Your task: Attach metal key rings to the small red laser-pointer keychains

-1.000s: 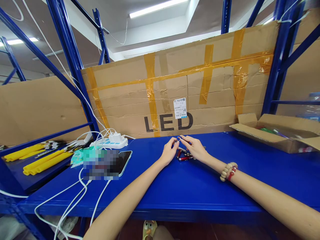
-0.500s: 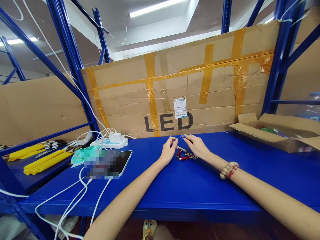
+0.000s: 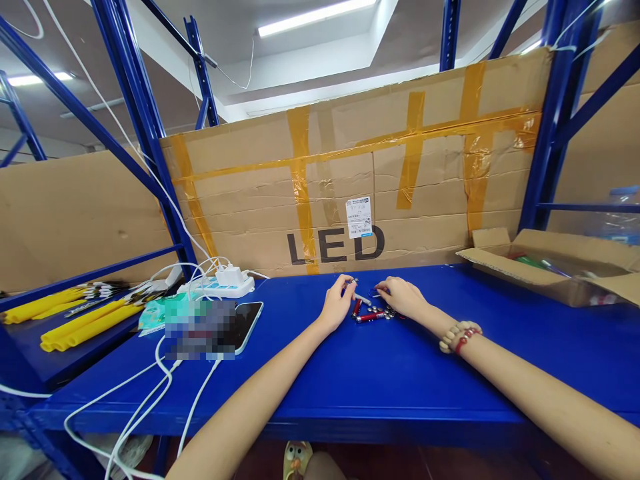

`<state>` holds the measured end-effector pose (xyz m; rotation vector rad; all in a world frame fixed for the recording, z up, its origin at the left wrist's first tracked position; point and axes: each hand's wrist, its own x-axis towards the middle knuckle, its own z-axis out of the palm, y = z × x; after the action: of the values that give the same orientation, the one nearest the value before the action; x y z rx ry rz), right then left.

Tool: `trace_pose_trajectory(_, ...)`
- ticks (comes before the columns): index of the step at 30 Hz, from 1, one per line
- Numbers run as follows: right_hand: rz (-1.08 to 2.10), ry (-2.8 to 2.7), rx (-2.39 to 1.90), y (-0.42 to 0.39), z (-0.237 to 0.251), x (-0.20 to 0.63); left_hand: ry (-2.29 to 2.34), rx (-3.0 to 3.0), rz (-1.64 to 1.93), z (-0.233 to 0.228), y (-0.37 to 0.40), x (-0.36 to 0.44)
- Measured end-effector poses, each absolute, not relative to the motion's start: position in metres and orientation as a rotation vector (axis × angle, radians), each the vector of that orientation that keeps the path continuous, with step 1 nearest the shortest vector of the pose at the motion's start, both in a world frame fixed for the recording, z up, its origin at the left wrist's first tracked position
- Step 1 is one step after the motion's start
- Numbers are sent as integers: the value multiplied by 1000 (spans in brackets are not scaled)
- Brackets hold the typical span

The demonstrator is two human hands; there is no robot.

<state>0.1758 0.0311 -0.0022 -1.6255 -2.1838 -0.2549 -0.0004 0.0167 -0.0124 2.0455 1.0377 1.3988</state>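
Observation:
My left hand (image 3: pixel 339 304) is closed, thumb and fingers pinched together at a small silvery piece that the fingers mostly hide. To its right, my right hand (image 3: pixel 404 298) pinches a small thin ring (image 3: pixel 373 293) at its fingertips, apart from the left hand. On the blue tabletop between and below the hands lie a shiny red metal tube (image 3: pixel 369 318), a second, shorter-looking red tube (image 3: pixel 357 307) and a slim silver cylinder (image 3: pixel 363 299). Several small round silver pieces (image 3: pixel 388 311) are scattered next to them, close under my right hand.
A phone (image 3: pixel 249 327) lies left on the blue shelf table (image 3: pixel 400 387), near a white power strip (image 3: pixel 227 285) with trailing white cables (image 3: pixel 167 380). An open cardboard box (image 3: pixel 550 283) stands at the right. Behind rises a taped cardboard panel (image 3: pixel 240 213). Yellow rolls (image 3: pixel 93 327) lie far left.
My right hand has moved a little right and down, away from the left hand, with the ring at its fingertips. My left hand stays almost in place.

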Motion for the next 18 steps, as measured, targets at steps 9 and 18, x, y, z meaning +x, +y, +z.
trace_pose_trajectory(9, 124, -1921, -856, 21, 6, 164, 1024, 2048, 1375, -10, 13, 1)
trace_pose_trajectory(18, 299, -1843, -801, 17, 6, 158, 989, 2202, 1221, -11, 11, 0)
